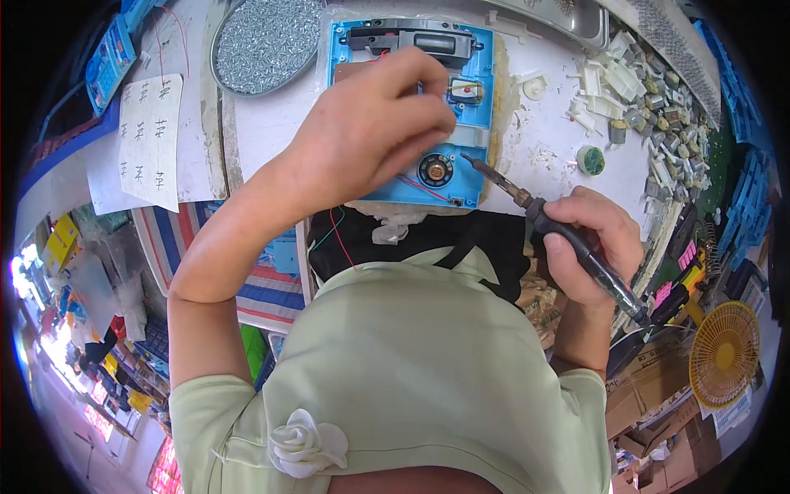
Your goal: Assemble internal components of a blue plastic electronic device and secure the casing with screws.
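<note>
A blue plastic housing [481,58] lies open on the table in front of me. It carries a long black module [434,44] along its far edge, a small white-framed part [467,91] at the right and a round speaker [434,170] near its front. My left hand [350,132] hovers over the housing's left and middle, fingers curled and pressed together; whatever they pinch is hidden. Held in my right hand [605,239] is a soldering iron [508,188], its tip pointing left, just right of the speaker. Thin red wires [424,188] run beside the speaker.
A round tray of small screws [267,45] sits at the far left, near a handwritten paper sheet [150,140]. At right are a small green-topped roll [590,160] and a heap of white plastic and metal parts [650,107]. A yellow fan [724,354] stands at lower right.
</note>
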{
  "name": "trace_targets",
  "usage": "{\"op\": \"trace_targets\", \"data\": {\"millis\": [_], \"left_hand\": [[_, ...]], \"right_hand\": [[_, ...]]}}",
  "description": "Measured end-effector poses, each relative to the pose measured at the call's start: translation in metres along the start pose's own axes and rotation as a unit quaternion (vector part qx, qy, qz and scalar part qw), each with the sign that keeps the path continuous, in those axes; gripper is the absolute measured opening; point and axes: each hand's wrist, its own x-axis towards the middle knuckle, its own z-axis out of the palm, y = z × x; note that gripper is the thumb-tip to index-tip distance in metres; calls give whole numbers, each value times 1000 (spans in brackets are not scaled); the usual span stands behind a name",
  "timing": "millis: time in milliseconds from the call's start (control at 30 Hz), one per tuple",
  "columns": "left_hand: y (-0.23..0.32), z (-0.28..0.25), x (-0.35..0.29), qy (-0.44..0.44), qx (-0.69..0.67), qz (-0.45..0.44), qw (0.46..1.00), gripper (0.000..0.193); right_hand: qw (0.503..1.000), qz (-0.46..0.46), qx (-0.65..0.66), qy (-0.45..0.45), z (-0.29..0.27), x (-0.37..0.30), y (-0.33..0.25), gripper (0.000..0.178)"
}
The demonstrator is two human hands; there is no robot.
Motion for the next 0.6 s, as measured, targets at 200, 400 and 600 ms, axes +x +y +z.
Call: {"op": "trace_targets", "data": {"millis": [200, 400, 600], "left_hand": [[0, 6, 2, 22, 17, 10, 1000, 18], [-2, 1, 0, -39, -21, 51, 998, 19], [2, 4, -2, -40, 8, 45, 998, 22]], "right_hand": [[1000, -2, 6, 11, 0, -3, 2, 25], [1000, 15, 15, 19, -3, -9, 2, 25], [1000, -18, -14, -7, 4, -1, -1, 25]]}}
